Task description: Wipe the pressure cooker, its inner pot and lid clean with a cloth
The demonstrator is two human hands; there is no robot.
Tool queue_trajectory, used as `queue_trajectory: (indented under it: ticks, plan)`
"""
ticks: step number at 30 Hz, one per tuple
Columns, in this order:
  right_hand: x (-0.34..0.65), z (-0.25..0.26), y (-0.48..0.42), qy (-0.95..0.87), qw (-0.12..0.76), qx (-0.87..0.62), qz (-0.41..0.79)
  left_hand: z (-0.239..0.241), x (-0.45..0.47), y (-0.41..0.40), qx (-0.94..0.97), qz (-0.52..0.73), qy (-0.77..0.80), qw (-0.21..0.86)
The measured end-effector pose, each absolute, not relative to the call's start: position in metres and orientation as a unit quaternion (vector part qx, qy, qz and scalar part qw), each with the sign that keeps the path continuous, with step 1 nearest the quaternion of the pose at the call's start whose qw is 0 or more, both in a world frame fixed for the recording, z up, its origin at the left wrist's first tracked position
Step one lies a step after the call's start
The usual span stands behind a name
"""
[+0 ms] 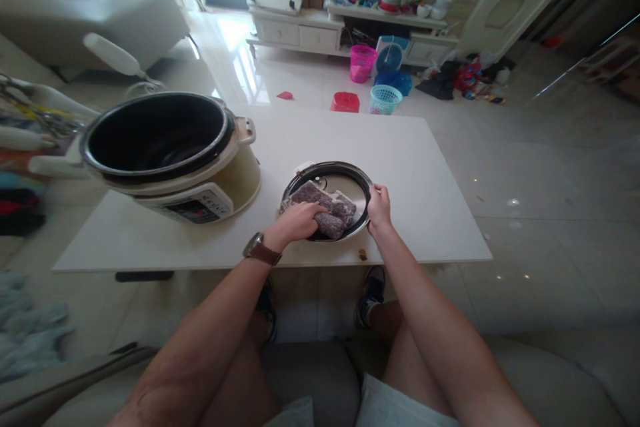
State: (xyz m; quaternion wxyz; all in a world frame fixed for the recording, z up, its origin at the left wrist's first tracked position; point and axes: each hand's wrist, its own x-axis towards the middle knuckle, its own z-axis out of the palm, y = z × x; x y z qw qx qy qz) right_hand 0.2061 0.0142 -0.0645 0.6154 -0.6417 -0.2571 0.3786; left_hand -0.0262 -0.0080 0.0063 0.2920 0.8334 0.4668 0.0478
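Observation:
A round metal pot lid point(356, 181) with a black inner ring lies inside-up near the front edge of the white table. A bunched purple-grey cloth point(331, 223) rests on its inner face, with my left hand point(301, 220) closed on it. My right hand point(379, 207) grips the lid's right rim, thumb and fingers around the edge. To the left stands a white electric cooker point(235, 180), its top uncovered and its dark inner pot point(160, 137) showing.
The white table point(400, 153) ends just in front of my knees. A small dark scrap point(363, 254) lies by its front edge. Beyond it are a red stool point(345, 102), a light blue basket point(385, 99) and a pink basket point(363, 63) on the floor.

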Motion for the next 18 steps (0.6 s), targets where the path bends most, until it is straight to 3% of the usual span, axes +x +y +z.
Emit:
queue_trajectory:
  ticks: [6,18]
  plan:
    - [0.203,-0.065,0.012,-0.299,0.604,-0.652,0.348,-0.009,-0.021,-0.008,0.801,0.109,0.528,0.260]
    - [0.178,-0.036,-0.005,-0.432,0.583,-0.629,0.278,-0.026,-0.005,0.010,0.724,0.302,0.519,0.340]
